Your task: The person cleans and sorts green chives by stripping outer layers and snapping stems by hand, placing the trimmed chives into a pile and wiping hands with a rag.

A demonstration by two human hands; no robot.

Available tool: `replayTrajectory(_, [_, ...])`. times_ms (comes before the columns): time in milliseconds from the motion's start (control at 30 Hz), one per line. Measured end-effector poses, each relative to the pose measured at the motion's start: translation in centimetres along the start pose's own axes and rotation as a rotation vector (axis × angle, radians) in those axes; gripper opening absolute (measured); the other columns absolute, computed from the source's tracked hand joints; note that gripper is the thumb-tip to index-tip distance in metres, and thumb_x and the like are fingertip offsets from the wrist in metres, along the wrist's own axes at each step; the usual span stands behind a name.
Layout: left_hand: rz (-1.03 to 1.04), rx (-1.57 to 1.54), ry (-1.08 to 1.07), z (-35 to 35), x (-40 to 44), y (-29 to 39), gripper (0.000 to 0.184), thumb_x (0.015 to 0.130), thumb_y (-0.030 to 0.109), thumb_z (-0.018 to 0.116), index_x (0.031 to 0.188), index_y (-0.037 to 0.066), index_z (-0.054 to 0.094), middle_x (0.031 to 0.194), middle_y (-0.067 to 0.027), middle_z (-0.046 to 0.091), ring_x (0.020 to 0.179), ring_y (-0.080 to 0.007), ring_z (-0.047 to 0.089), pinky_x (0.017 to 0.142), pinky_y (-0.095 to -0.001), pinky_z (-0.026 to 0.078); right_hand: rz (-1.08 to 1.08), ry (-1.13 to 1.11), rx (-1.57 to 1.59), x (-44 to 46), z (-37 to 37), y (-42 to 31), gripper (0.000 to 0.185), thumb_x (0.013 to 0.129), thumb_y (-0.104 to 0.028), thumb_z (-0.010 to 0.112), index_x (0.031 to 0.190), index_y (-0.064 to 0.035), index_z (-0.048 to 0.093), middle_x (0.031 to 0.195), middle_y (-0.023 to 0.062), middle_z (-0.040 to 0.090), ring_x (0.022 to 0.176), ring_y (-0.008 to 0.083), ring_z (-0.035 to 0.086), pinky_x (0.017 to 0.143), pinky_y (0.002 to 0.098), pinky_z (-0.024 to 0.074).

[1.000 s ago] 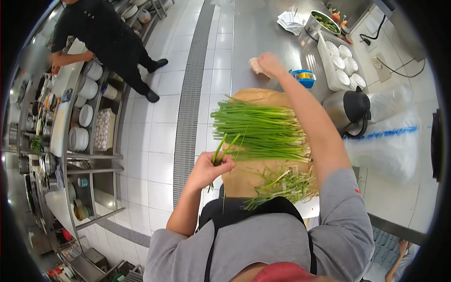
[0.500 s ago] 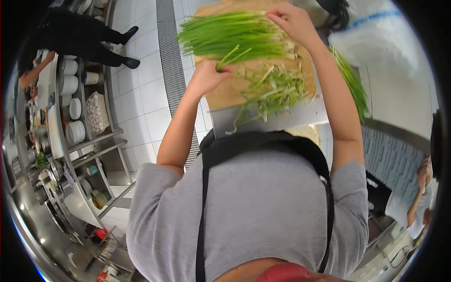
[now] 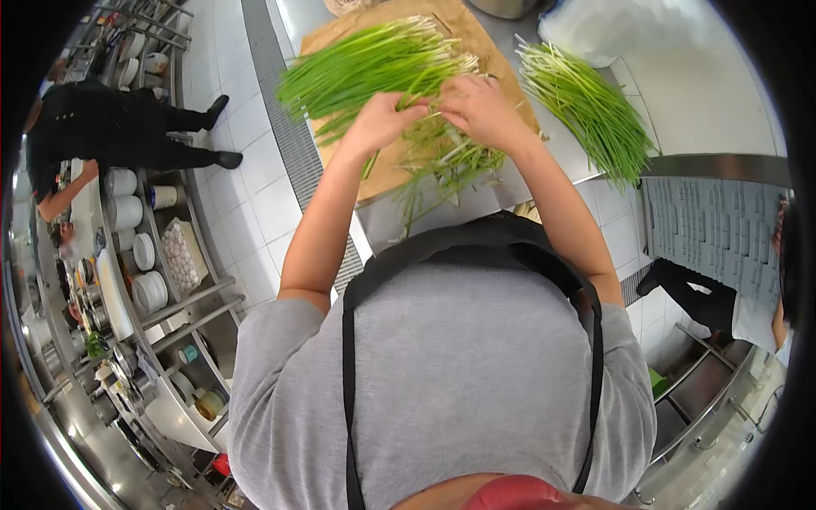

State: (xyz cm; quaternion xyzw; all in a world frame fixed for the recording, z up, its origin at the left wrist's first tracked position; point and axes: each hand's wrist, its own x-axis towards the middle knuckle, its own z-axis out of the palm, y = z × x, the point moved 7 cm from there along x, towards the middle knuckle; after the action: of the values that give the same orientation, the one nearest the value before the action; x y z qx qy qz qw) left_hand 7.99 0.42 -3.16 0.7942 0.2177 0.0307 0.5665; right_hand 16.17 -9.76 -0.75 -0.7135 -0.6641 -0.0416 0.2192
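My left hand (image 3: 384, 125) is closed on a few thin spring onions (image 3: 371, 164), whose green ends hang below the fingers. Fingertips of my right hand (image 3: 483, 110) pinch the pale end of the same stalks, close beside the left hand. Just beyond both hands lies a big pile of spring onions (image 3: 361, 64), green tips to the left and white ends to the right. It rests on a brown paper sheet (image 3: 486, 41). Loose peeled leaves and scraps (image 3: 455, 166) are scattered under and in front of my hands, some over the near edge.
A second bunch of spring onions (image 3: 586, 110) lies on the metal table to the right, near a clear plastic bag (image 3: 616, 25). A metal pot (image 3: 503, 7) stands at the back. Shelves with white crockery (image 3: 149, 291) and a person in black (image 3: 110, 127) are at left.
My right hand has come from the pile's white ends down and left to meet my left hand. My left hand has shifted right, still holding stalks. The whole view has also shifted.
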Motion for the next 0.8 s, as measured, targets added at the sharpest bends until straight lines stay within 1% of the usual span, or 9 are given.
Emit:
replayTrajectory(100, [0.054, 0.017, -0.060, 0.2, 0.5, 0.8, 0.027, 0.075, 0.023, 0.060, 0.092, 0.001, 0.063, 0.078, -0.0069, 0.063, 0.072, -0.0117, 0.055, 0.068, -0.0252, 0.042, 0.111, -0.098, 0.230, 1.0, -1.8, 0.5, 0.015, 0.075, -0.019, 0.061, 0.086, -0.0095, 0.064, 0.085, 0.0051, 0.060, 0.082, 0.0195, 0.055, 0.072, 0.0309, 0.0408])
replayTrajectory(167, [0.033, -0.089, -0.050, 0.0, 0.4, 1.6, 0.024, 0.080, 0.022, 0.059, 0.088, -0.001, 0.063, 0.075, 0.0000, 0.060, 0.059, -0.0042, 0.044, 0.053, -0.0206, 0.035, 0.227, -0.043, 0.434, 1.5, -3.3, 1.3, 0.015, 0.075, -0.019, 0.062, 0.083, -0.0063, 0.064, 0.072, 0.0025, 0.061, 0.069, 0.0138, 0.056, 0.064, 0.0270, 0.0422])
replayTrajectory(233, [-0.047, -0.217, -0.033, -0.4, -0.2, 2.8, 0.024, 0.080, 0.022, 0.059, 0.086, -0.001, 0.063, 0.072, 0.0022, 0.058, 0.050, -0.0014, 0.037, 0.044, -0.0179, 0.028, 0.424, 0.200, 0.675, 0.9, -3.8, 4.3, 0.016, 0.076, -0.018, 0.062, 0.082, -0.0037, 0.064, 0.070, 0.0009, 0.061, 0.064, 0.0094, 0.054, 0.059, 0.0232, 0.0411])
replayTrajectory(267, [-0.079, -0.232, -0.002, -0.7, -0.4, 3.1, 0.020, 0.081, 0.019, 0.057, 0.077, 0.001, 0.063, 0.079, -0.0035, 0.063, 0.064, -0.0077, 0.052, 0.059, -0.0220, 0.040, 0.517, 0.321, 0.796, 0.3, -3.9, 5.8, 0.016, 0.076, -0.018, 0.063, 0.081, -0.0024, 0.064, 0.069, 0.0001, 0.061, 0.061, 0.0073, 0.052, 0.057, 0.0213, 0.0405])
replayTrajectory(367, [-0.150, -0.428, 0.015, -1.0, -0.6, 3.0, 0.018, 0.081, 0.019, 0.057, 0.080, 0.001, 0.063, 0.070, 0.0014, 0.059, 0.050, -0.0029, 0.039, 0.044, -0.0186, 0.030, 0.615, 0.316, 0.913, -0.6, -3.6, 6.9, 0.016, 0.078, -0.015, 0.062, 0.083, -0.0007, 0.064, 0.072, -0.0006, 0.061, 0.063, 0.0042, 0.049, 0.058, 0.0188, 0.0388])
replayTrajectory(467, [-0.130, -0.520, 0.028, -0.5, -0.8, 4.2, 0.017, 0.081, 0.019, 0.058, 0.081, 0.002, 0.063, 0.063, 0.0049, 0.054, 0.044, -0.0011, 0.025, 0.038, -0.0184, 0.018, 0.629, 0.315, 1.166, -0.4, -2.9, 4.3, 0.020, 0.081, -0.019, 0.058, 0.088, -0.0006, 0.064, 0.076, 0.0007, 0.061, 0.067, 0.0061, 0.051, 0.060, 0.0194, 0.0390])
replayTrajectory(633, [-0.118, -0.543, -0.012, 0.4, -0.7, 4.7, 0.019, 0.081, 0.018, 0.057, 0.089, 0.002, 0.062, 0.068, 0.0031, 0.054, 0.047, -0.0026, 0.030, 0.041, -0.0176, 0.022, 0.575, 0.353, 1.414, 0.6, -2.7, 2.0, 0.019, 0.081, -0.019, 0.057, 0.090, -0.0032, 0.063, 0.077, 0.0006, 0.061, 0.069, 0.0064, 0.053, 0.062, 0.0203, 0.0394])
replayTrajectory(733, [-0.097, -0.698, -0.039, 0.7, -1.1, 5.6, 0.022, 0.083, 0.017, 0.053, 0.096, 0.001, 0.060, 0.078, -0.0002, 0.055, 0.054, -0.0041, 0.033, 0.043, -0.0174, 0.025, 0.696, 0.558, 1.527, -0.3, -2.7, 3.7, 0.016, 0.081, -0.016, 0.058, 0.090, -0.0034, 0.062, 0.074, 0.0001, 0.059, 0.061, 0.0051, 0.048, 0.056, 0.0191, 0.0358])
replayTrajectory(800, [-0.081, -0.764, -0.070, 0.7, -1.2, 5.8, 0.024, 0.084, 0.015, 0.050, 0.101, 0.001, 0.058, 0.086, -0.0027, 0.056, 0.058, -0.0056, 0.036, 0.045, -0.0180, 0.028, 0.720, 0.510, 1.609, -0.5, -2.6, 3.8, 0.015, 0.080, -0.015, 0.059, 0.090, -0.0038, 0.062, 0.072, -0.0012, 0.057, 0.058, 0.0046, 0.046, 0.053, 0.0185, 0.0345])
